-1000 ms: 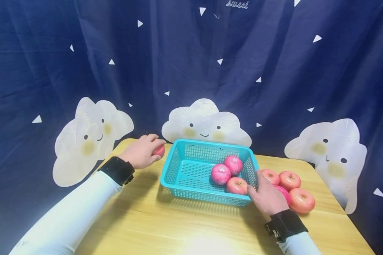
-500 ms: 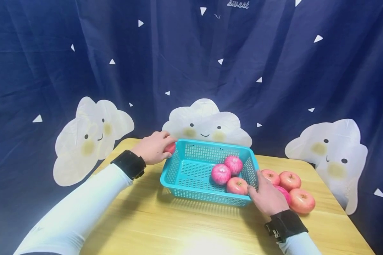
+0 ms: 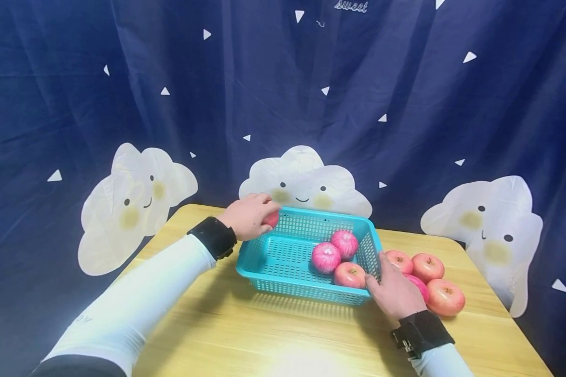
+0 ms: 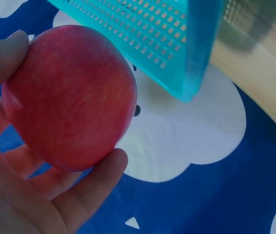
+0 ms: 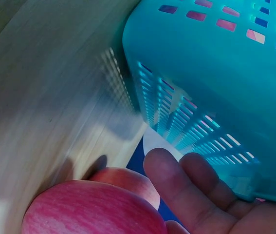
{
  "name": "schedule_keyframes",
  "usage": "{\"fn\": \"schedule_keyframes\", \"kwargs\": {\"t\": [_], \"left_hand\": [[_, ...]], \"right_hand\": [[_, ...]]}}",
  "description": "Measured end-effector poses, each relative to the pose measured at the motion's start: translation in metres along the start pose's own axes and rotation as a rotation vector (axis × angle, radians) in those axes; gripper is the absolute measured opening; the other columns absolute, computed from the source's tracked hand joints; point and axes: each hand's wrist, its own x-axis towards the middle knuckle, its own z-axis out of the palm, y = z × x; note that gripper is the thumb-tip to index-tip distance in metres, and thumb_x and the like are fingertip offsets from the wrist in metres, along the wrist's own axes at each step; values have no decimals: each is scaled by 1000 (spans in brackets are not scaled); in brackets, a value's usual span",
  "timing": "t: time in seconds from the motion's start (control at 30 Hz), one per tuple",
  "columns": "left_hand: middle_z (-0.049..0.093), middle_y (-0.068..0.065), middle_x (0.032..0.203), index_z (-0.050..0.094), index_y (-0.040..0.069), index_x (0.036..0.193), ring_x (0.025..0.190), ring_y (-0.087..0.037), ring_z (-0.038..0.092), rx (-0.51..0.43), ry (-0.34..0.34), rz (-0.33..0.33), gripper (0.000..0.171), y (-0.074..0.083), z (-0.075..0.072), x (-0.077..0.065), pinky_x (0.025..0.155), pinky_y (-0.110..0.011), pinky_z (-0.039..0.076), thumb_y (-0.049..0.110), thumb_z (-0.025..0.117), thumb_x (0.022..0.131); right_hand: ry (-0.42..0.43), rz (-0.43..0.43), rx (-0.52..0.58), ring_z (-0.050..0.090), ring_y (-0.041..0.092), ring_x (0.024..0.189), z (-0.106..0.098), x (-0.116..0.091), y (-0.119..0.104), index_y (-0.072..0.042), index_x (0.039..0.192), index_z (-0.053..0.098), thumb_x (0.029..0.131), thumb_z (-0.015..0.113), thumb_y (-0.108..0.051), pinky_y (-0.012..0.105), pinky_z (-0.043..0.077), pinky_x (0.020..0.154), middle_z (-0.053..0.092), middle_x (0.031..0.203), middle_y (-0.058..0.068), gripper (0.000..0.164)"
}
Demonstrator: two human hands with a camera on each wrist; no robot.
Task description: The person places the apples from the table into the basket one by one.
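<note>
In the head view my left hand (image 3: 249, 215) holds a red apple (image 3: 271, 220) above the back left corner of a turquoise plastic basket (image 3: 306, 294). The left wrist view shows thumb and fingers spread around that apple (image 4: 72, 100), with the basket's wall (image 4: 147, 34) beyond it. My right hand (image 3: 398, 294) grips the basket's right rim, thumb at the inner side and fingers outside. Inside the basket sit two pink striped apples (image 3: 326, 257) and one paler red apple (image 3: 350, 275), all toward its right end.
Several apples (image 3: 446, 297) lie on the wooden table (image 3: 264, 335) to the right of the basket, one partly hidden behind my right hand. A dark blue curtain (image 3: 283, 104) with white clouds hangs behind the table's far edge.
My left hand has carried its apple rightward, from beside the basket to over its back left corner. The right hand stays on the rim, and the basket has hardly moved.
</note>
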Motion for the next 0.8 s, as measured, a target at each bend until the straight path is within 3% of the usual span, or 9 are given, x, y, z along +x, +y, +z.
{"fn": "schedule_keyframes", "kwargs": {"t": [0.4,0.8], "left_hand": [[56,-8,128,60,20,141,111,-25,53,-98,-38,5,54,16,7,26,94,-39,50,29,77,90],[55,-5,131,59,27,141,114,-23,52,-54,-68,-16,55,25,22,47,95,-36,50,33,78,90]], "right_hand": [[4,-15,-12,54,49,125,-1,-1,0,3,158,23,100,50,-44,64,50,90,39,154,28,80],[57,-81,-13,60,48,116,0,0,3,2,157,28,99,54,-39,63,51,87,44,151,25,75]]}}
